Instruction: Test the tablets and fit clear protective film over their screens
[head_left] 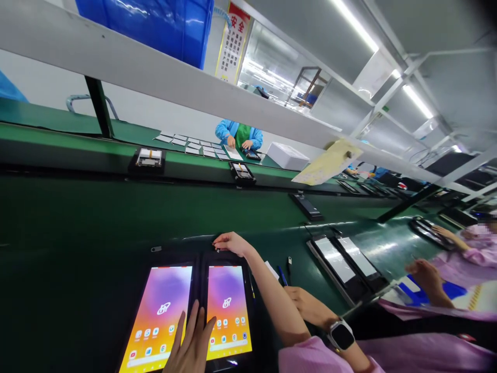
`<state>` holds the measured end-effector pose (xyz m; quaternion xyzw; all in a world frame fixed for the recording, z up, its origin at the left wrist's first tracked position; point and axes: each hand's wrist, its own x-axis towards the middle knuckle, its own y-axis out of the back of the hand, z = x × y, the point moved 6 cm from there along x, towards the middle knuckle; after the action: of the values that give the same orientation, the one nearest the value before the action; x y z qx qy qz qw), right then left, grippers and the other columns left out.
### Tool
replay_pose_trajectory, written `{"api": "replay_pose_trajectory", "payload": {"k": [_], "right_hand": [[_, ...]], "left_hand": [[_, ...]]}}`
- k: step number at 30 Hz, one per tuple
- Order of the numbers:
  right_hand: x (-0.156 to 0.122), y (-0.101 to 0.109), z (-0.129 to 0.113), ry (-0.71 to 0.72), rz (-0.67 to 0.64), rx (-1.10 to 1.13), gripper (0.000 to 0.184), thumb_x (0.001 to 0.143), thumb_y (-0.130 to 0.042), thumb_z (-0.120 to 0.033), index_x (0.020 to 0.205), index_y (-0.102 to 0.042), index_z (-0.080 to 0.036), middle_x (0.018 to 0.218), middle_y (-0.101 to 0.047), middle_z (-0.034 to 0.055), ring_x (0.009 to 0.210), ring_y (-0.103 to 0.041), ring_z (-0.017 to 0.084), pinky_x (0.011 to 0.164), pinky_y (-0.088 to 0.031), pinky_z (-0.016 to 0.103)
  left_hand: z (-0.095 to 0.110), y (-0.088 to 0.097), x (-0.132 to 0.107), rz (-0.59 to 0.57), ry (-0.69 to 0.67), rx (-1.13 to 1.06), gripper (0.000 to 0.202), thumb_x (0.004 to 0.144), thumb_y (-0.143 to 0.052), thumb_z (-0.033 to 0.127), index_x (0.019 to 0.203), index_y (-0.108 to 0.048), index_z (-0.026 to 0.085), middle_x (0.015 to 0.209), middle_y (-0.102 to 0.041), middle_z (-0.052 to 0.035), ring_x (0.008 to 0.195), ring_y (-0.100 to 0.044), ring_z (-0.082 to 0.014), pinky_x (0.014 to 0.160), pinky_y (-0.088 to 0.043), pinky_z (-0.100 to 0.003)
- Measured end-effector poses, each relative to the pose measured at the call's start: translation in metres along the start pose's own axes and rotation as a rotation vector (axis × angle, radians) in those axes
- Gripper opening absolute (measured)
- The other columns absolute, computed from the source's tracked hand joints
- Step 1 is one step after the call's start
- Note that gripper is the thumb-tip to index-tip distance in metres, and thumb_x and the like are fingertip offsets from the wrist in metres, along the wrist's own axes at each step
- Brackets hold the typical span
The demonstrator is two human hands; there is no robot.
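Two tablets lie side by side on the dark green bench, their screens lit with app icons: the left tablet (163,308) and the right tablet (227,303). My left hand (190,339) is over the inner edges of both, fingers spread and holding nothing. Whether the fingertips touch the glass cannot be made out. My right hand (231,243) reaches past the top edge of the right tablet, finger and thumb pinched on a small plug (218,250) that is mostly hidden. A small metal USB stick (156,249) lies above the left tablet.
A co-worker's watch-wearing hand (306,305) rests close on my right, near a blue pen (282,276) and a USB stick with cable (289,263). Tablets with white sheets (336,258) lie farther right. Opened devices (147,159) stand along the raised ledge. A shelf beam (163,67) crosses above.
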<state>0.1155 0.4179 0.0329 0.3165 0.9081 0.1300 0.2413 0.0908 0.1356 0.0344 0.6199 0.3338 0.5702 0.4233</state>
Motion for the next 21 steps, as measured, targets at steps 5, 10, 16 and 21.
{"api": "replay_pose_trajectory", "payload": {"k": [5,10,16,21], "right_hand": [[-0.006,0.006,0.006,0.012,-0.024,-0.024,0.02,0.094,-0.063,-0.031,0.099,-0.065,-0.012,0.095,-0.067,0.0035,0.085,-0.066,0.016,0.08,-0.057,0.035],[-0.01,0.006,0.009,0.05,0.027,-0.041,0.022,0.092,-0.065,-0.034,0.096,-0.067,-0.012,0.093,-0.069,0.0033,0.088,-0.067,0.017,0.087,-0.055,0.039],[-0.013,0.006,0.014,0.072,0.077,-0.054,0.022,0.092,-0.065,-0.033,0.1,-0.067,-0.012,0.095,-0.069,0.0036,0.089,-0.067,0.017,0.087,-0.055,0.039],[-0.01,0.009,0.014,0.074,0.081,-0.066,0.023,0.092,-0.065,-0.034,0.093,-0.067,-0.012,0.09,-0.069,0.0026,0.085,-0.067,0.016,0.085,-0.055,0.037]], "left_hand": [[0.011,-0.003,0.008,0.016,-0.027,-0.059,0.092,0.059,-0.066,0.013,0.144,-0.032,0.015,0.145,-0.047,-0.0203,0.137,-0.042,-0.0358,0.099,-0.053,-0.042],[0.016,-0.009,0.01,-0.02,-0.005,-0.096,0.086,0.061,-0.065,0.009,0.141,-0.037,0.016,0.143,-0.05,-0.0173,0.134,-0.046,-0.0336,0.104,-0.05,-0.041],[0.016,-0.009,0.016,0.007,-0.077,-0.044,0.079,0.061,-0.064,0.014,0.138,-0.043,0.016,0.139,-0.055,-0.018,0.129,-0.052,-0.0343,0.099,-0.053,-0.043],[0.014,-0.006,0.018,0.083,-0.172,-0.003,0.07,0.07,-0.057,0.018,0.138,-0.043,0.013,0.136,-0.058,-0.0178,0.123,-0.058,-0.0325,0.093,-0.056,-0.041]]}}
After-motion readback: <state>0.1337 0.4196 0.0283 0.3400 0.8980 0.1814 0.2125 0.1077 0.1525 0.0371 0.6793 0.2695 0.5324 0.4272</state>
